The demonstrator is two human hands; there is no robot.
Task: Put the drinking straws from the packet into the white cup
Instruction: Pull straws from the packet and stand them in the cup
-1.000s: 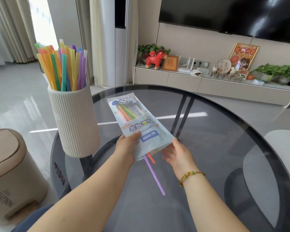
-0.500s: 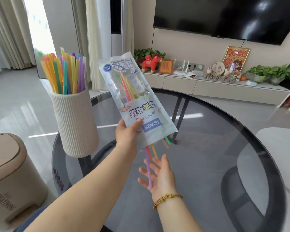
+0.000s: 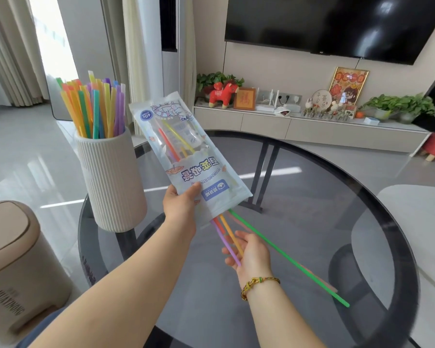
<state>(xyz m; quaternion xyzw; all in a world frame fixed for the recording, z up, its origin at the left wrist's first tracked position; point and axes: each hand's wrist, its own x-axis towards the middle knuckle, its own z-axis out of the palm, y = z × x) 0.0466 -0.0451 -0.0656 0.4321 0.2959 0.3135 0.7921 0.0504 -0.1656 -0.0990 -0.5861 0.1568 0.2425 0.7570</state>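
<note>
Packet [image 3: 186,156] mouth down, straws [image 3: 227,237] lengthwise.

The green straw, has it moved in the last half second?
Yes. The green straw has slid much further out of the packet, down and right across the glass table, passing the right hand.

Upended packet [image 3: 186,156] spilling straws [image 3: 227,237], ribbed white cup [image 3: 113,182] already straw-filled

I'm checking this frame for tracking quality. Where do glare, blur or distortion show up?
Head view: window light streaks across the glass table; the television carries reflections; the green straw looks slightly motion-smeared; wide-angle bending tilts the curtains at the left edge.
</note>
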